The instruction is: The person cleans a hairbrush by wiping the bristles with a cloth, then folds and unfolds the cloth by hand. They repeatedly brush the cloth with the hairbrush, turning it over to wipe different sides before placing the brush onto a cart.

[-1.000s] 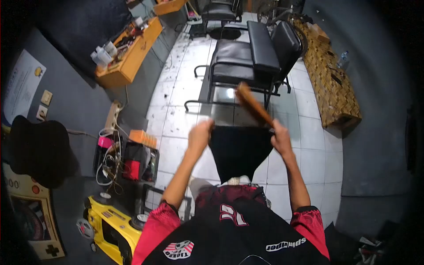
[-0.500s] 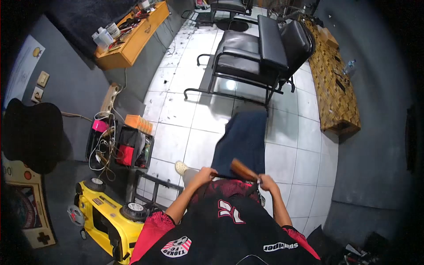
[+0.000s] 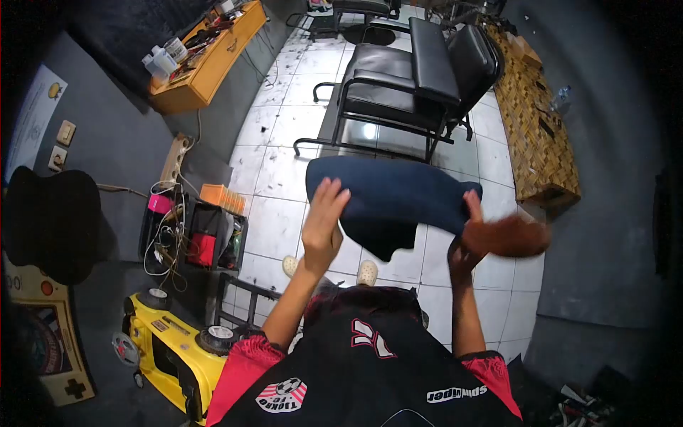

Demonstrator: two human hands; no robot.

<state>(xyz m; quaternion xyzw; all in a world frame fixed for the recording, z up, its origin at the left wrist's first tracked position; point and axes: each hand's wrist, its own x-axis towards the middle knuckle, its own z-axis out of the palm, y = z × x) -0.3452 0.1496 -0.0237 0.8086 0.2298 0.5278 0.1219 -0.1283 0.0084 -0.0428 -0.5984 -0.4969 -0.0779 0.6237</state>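
A dark blue cloth (image 3: 398,186) is stretched between my two hands, its middle sagging and a darker fold hanging below. My left hand (image 3: 324,226) is at the cloth's left end, fingers pointing up along it and pinching its edge. At the right end, my right hand (image 3: 466,245) grips a brown brush (image 3: 509,235) and is also against the cloth. Motion blurs the brush, which points out to the right. How the right fingers divide between brush and cloth is partly hidden.
A black salon chair (image 3: 398,82) stands ahead on the white tiles. A woven bench (image 3: 533,121) runs along the right wall. At left are a wooden shelf (image 3: 206,60) with bottles, a black crate (image 3: 213,238), tangled cables (image 3: 165,231) and a yellow toy car (image 3: 171,356).
The cloth, earlier hanging lengthwise ahead of my lap, is now raised and spread sideways. Both hands moved up and forward; the brush swung to the right. My second shoe came into view.
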